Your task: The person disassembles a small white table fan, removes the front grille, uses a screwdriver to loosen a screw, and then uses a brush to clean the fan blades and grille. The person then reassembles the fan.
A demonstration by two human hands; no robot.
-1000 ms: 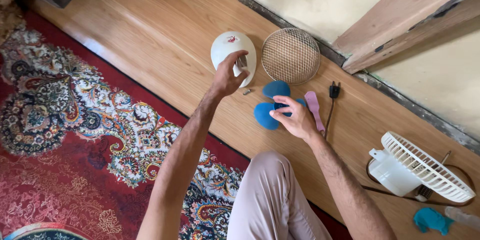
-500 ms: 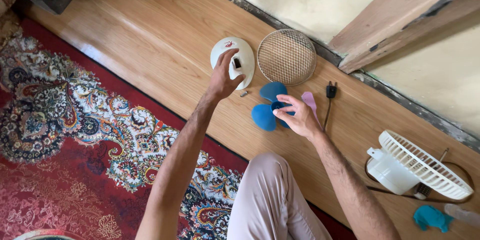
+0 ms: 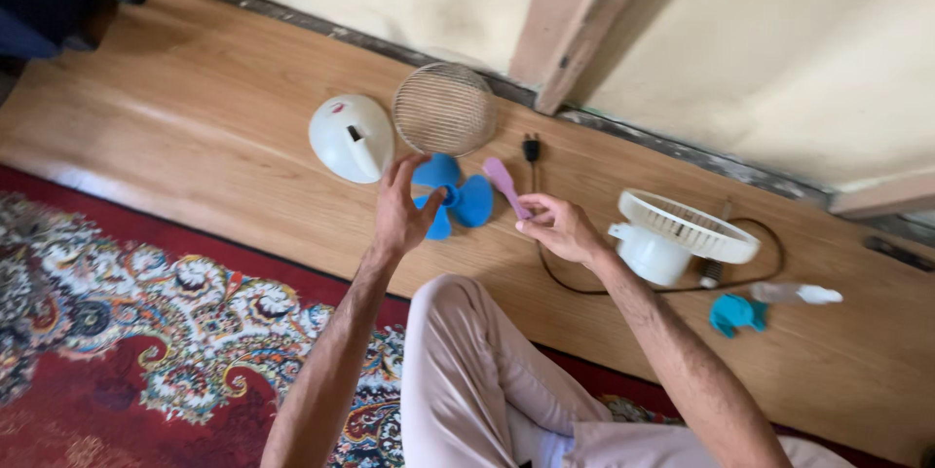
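Fingers [image 3: 401, 179] on the left hand [image 3: 399, 215] are spreading loosely open over the blue blade [image 3: 458, 197], thumb touching its hub, not really gripping anything. Right hand [image 3: 555, 227] is pinching the near end of a pink brush [image 3: 506, 186] between thumb and fingertips, so those fingers are closing on it; the brush is angling away toward the wall, just right of the blade.

Only the head view here, looking down. Blade is lying flat on the wood floor [image 3: 195, 137], roughly between the two hands. Just beyond it are sitting a white dome cover [image 3: 351, 137] on the left and a round wire grill [image 3: 443, 110] beside it. A black plug [image 3: 531, 149] is lying near the brush tip. Off to the right, a white fan body [image 3: 672, 239] is resting with its cord looping around, and further right a teal cloth [image 3: 735, 314] and a spray bottle [image 3: 794, 294]. A patterned red rug [image 3: 127, 332] is covering the near floor.
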